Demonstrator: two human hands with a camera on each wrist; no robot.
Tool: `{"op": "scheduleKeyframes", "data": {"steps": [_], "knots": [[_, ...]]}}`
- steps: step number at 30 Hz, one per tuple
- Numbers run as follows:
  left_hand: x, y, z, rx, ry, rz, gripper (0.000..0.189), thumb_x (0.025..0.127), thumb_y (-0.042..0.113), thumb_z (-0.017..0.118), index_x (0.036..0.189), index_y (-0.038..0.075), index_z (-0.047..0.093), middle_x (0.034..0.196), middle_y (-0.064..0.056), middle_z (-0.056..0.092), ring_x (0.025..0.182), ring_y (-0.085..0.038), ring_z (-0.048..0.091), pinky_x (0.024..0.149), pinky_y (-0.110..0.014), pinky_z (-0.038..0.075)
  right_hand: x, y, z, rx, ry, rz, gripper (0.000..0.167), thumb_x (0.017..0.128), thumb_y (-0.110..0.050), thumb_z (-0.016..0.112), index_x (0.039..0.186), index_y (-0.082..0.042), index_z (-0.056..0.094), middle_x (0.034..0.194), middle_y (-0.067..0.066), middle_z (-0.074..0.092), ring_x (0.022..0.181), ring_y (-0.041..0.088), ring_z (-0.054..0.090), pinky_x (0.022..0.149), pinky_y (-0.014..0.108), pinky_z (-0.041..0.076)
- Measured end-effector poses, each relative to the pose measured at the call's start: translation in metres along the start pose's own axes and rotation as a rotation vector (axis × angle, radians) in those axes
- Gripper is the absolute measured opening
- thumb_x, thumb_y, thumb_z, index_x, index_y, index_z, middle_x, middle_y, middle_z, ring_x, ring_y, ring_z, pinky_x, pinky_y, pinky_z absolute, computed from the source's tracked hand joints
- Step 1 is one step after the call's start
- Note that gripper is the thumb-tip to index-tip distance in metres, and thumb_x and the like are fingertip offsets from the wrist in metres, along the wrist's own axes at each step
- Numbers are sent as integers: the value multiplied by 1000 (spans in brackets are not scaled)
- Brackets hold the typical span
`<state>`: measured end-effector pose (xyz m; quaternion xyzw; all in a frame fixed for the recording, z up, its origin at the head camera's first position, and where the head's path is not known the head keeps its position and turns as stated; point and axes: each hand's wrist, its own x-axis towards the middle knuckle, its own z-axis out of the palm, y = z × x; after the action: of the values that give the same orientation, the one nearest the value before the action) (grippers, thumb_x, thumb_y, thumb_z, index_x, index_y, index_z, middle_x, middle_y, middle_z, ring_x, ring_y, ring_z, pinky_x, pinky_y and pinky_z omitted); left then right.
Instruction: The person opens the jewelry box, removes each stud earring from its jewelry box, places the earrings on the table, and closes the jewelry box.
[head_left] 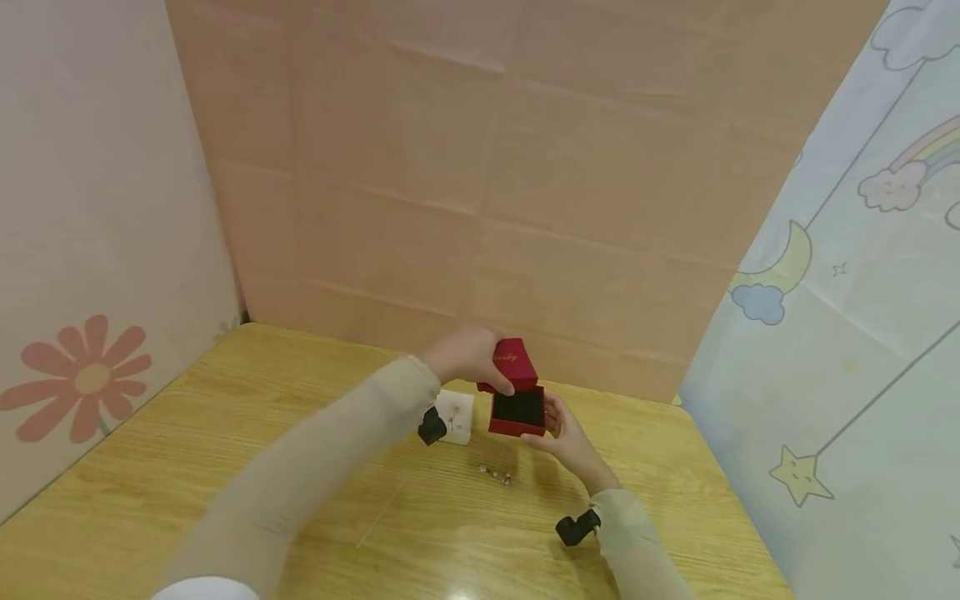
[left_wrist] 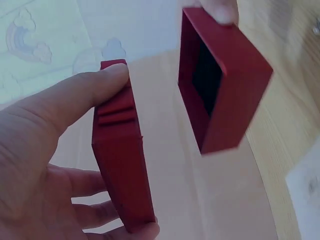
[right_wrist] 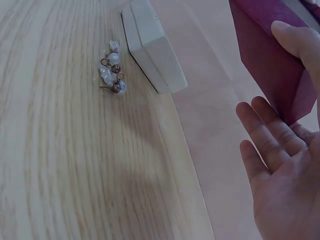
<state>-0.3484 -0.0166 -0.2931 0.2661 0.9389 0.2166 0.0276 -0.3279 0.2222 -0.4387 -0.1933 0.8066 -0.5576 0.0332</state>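
Observation:
My left hand grips a red box lid with small gold lettering on top. In the left wrist view the lid is edge-on, thumb on one edge and fingers on the opposite side. My right hand holds the red box base, which has a black lining, between thumb and fingers. The lid is apart from the base, above and behind it. In the right wrist view the base shows its outer side. A pearl earring with beads lies on the table in front of the hands.
A white box stands left of the red base, partly behind the left wrist's black camera. A thin pale strand lies on the wooden table. A draped backdrop rises behind the table.

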Motion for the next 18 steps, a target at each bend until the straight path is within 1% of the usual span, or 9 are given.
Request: {"op": "scheduleKeyframes", "data": {"steps": [4,8,11,14,16,18], "knots": [[-1,14,7,48,5,32,58,71,47,82,116,17,63,93,6,64,80,-11,59,73,-26,49,1,1,1,6,-11,-12,73,86,-13,73,145,-7,31,139,17,48,125,32,50,108,49,36],[-2,20,16,32,-12,37,64,71,47,82,122,14,60,100,3,63,84,-12,58,74,-27,49,1,2,2,17,-26,-44,74,86,-15,74,147,-12,30,142,15,47,128,33,48,108,55,34],[-1,20,24,39,-24,38,73,70,47,82,129,14,57,108,1,61,90,-14,56,77,-28,50,1,2,3,10,-22,-61,76,86,-14,74,148,-13,30,142,14,46,128,27,49,109,54,32],[-1,18,31,65,-32,43,79,70,47,83,135,13,54,113,-1,60,97,-16,55,81,-30,50,0,1,4,-6,-12,-62,76,85,-13,74,147,-10,29,141,14,47,125,16,50,109,45,36],[0,16,35,80,-34,53,82,69,48,84,136,13,53,115,-1,60,99,-16,54,83,-30,49,0,1,4,-7,-4,-59,75,85,-11,74,146,-7,30,140,16,48,125,16,51,108,42,37],[0,14,38,84,-37,60,82,68,47,84,136,13,53,116,-1,60,100,-17,54,84,-31,49,0,0,5,-2,-1,-57,74,85,-9,73,145,-5,31,140,17,47,126,22,50,108,42,37]]}}
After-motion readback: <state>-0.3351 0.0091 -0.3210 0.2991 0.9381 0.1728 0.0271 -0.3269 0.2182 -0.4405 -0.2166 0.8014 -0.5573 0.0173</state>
